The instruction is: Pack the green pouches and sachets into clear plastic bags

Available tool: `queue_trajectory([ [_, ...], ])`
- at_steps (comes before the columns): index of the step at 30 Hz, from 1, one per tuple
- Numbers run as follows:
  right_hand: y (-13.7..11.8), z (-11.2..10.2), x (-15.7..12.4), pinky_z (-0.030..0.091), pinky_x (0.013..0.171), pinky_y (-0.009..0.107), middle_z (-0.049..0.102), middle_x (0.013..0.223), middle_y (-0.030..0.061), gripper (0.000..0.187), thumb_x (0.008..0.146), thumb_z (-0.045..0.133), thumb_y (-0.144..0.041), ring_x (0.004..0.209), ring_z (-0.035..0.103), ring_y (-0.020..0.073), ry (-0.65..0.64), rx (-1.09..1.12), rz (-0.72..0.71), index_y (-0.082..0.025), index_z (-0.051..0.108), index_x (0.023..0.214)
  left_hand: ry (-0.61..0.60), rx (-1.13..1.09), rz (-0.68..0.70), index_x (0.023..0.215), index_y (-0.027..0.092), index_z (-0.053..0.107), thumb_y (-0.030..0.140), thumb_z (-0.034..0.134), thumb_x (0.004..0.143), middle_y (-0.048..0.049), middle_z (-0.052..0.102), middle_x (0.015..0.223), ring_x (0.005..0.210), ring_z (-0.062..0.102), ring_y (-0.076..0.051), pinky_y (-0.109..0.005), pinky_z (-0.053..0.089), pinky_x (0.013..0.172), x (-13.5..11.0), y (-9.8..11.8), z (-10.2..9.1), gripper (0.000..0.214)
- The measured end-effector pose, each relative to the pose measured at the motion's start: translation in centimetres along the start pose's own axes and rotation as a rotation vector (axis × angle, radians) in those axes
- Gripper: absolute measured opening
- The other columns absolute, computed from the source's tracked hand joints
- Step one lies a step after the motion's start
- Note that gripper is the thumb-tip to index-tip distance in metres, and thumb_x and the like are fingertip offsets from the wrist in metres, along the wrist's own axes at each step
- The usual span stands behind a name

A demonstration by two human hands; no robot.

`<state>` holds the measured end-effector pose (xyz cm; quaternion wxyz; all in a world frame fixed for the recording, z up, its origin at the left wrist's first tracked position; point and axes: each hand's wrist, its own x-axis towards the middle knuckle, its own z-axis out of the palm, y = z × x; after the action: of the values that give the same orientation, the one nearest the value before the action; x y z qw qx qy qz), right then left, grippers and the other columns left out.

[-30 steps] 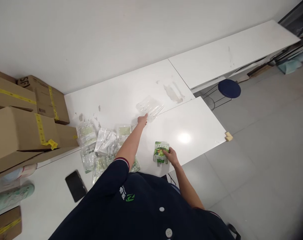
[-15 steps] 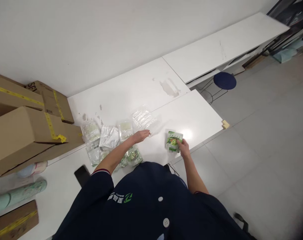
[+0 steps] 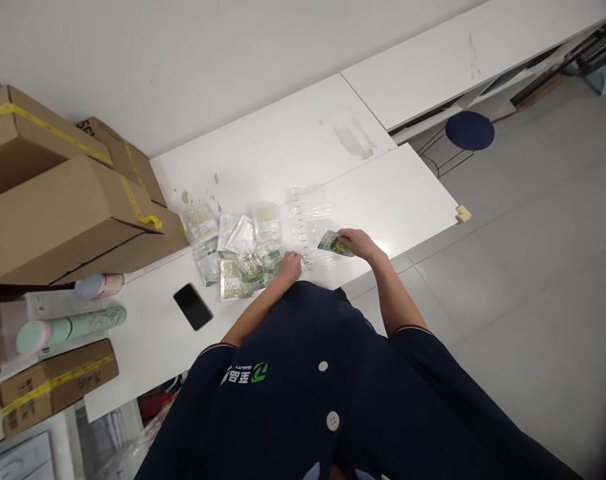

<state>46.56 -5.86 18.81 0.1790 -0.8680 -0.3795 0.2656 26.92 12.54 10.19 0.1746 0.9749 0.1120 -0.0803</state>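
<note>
A clear plastic bag (image 3: 313,220) lies flat on the white table (image 3: 397,200) close in front of me. My left hand (image 3: 290,265) is closed on the bag's near left corner, beside a heap of small clear and green packets (image 3: 237,250). My right hand (image 3: 359,243) grips a green pouch (image 3: 334,243) and holds it tilted at the bag's near right edge.
Cardboard boxes (image 3: 57,200) with yellow tape are stacked at the left. A black phone (image 3: 193,306) lies on the table's near left, and pastel tubes (image 3: 67,327) lie further left. A blue stool (image 3: 469,130) stands on the grey floor at the right.
My left hand pulled the clear bag from the far side of the table toward me. The right hand lifted the green pouch and brought it over to the bag.
</note>
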Motion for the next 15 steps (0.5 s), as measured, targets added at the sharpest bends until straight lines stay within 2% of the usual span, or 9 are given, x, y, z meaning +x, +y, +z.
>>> queue_trajectory([
  [3,-2.1,1.9,2.8,0.041,0.071,0.029,0.070,0.104,0.0074,0.027,0.090,0.046,-0.021,0.089,0.061,0.0224,-0.200,-0.114,-0.093,-0.022,0.069,0.104,-0.025,0.005,0.044,0.094,0.013,0.069,0.012,0.047,0.088,-0.0155,0.066,0.095,0.099,0.054,-0.027,-0.039,0.044,0.084,-3.0,1.2,1.1,0.023],
  [6,-3.0,4.1,5.3,0.043,0.073,0.028,0.071,0.105,0.0067,0.025,0.088,0.052,-0.021,0.092,0.062,0.0233,-0.321,-0.162,-0.135,-0.023,0.071,0.104,-0.026,0.019,0.070,0.097,0.014,0.069,0.017,0.053,0.087,-0.0165,0.065,0.098,0.100,0.052,-0.028,-0.041,0.041,0.083,-3.8,1.2,1.8,0.019],
  [11,-2.8,6.5,8.2,0.046,0.080,0.027,0.070,0.112,0.0050,0.027,0.086,0.059,-0.023,0.100,0.063,0.0223,-0.372,-0.201,-0.194,-0.023,0.071,0.110,-0.010,0.040,0.085,0.091,0.011,0.070,0.013,0.050,0.088,-0.0192,0.065,0.094,0.098,0.053,-0.029,-0.041,0.039,0.080,-2.9,1.1,2.6,0.020],
  [15,-2.7,7.7,8.9,0.047,0.081,0.031,0.069,0.110,0.0099,0.031,0.085,0.061,-0.026,0.100,0.062,0.0259,-0.360,-0.284,-0.199,-0.019,0.068,0.114,0.002,0.057,0.064,0.086,0.009,0.070,0.006,0.044,0.088,-0.0210,0.065,0.090,0.095,0.054,-0.029,-0.040,0.037,0.077,-2.3,2.0,3.0,0.026],
])
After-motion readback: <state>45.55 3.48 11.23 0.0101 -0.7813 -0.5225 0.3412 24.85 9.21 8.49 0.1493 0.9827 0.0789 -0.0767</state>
